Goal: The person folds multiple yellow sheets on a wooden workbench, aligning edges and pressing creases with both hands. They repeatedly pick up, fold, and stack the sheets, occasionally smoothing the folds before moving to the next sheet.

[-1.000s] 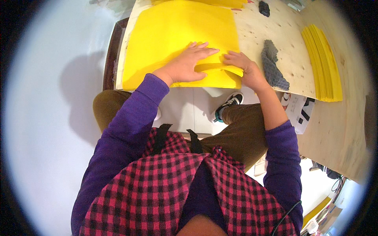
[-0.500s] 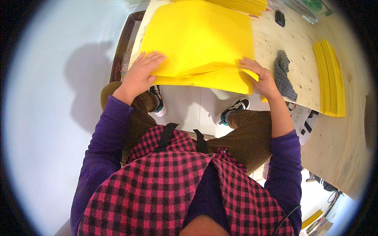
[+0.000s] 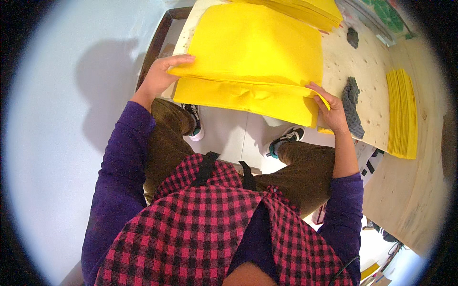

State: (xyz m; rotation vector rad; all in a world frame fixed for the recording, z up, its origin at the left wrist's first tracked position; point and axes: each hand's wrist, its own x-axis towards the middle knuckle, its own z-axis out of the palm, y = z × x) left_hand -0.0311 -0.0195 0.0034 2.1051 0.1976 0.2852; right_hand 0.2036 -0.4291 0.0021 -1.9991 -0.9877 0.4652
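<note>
A large yellow felt-like sheet lies on the wooden table in front of me. My left hand pinches its near left corner, thumb below and fingers on top. At the near right corner, my right hand is closed on the same sheet, whose edge bends up between thumb and fingers. This near edge is raised along its width. Below it shows a lower yellow layer, slightly creased in the middle and reaching past the table's front edge. Whether the two layers are joined I cannot tell.
More yellow sheets are stacked at the far side, and another yellow stack stands along the right panel. A crumpled grey cloth and a small black object lie right of the sheet. A pale wall is on the left.
My left hand has gone from lying flat on the sheet to gripping its corner. The near edge has been raised, baring more of the lower layer. The view has shifted slightly.
</note>
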